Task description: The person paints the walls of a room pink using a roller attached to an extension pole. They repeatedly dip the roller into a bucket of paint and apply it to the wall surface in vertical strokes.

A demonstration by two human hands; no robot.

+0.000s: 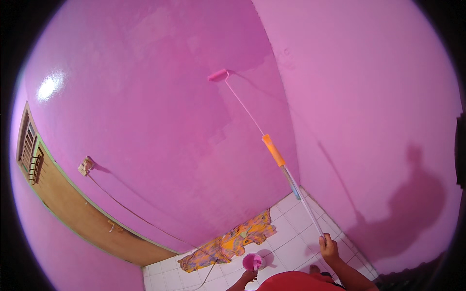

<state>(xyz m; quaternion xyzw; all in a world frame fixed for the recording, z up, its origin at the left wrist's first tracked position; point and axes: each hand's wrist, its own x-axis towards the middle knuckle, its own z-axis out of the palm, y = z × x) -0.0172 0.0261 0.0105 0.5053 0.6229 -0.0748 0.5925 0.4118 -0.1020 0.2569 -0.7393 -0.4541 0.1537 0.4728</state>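
Note:
My right hand (329,248) is wrapped round the lower end of a long silvery pole. On the pole is a paint roller with an orange grip (274,150) and a thin bent rod. Its pink roller head (218,75) lies against the wall, high up near the corner. My left hand (249,276) is low in the middle, closed, beside a small bucket (262,262) with pink paint inside. A pale pink strip shows in the bucket's mouth close to the fingers; what they grip is too small to make out.
The pink wall (160,131) has darker and lighter patches. A crumpled orange patterned cloth (232,245) lies on the white tiles (286,242) along its foot. A socket with a plug (86,166) trails a cable across the cloth. A brown door (92,218) stands left; a bluish object (295,190) leans in the corner.

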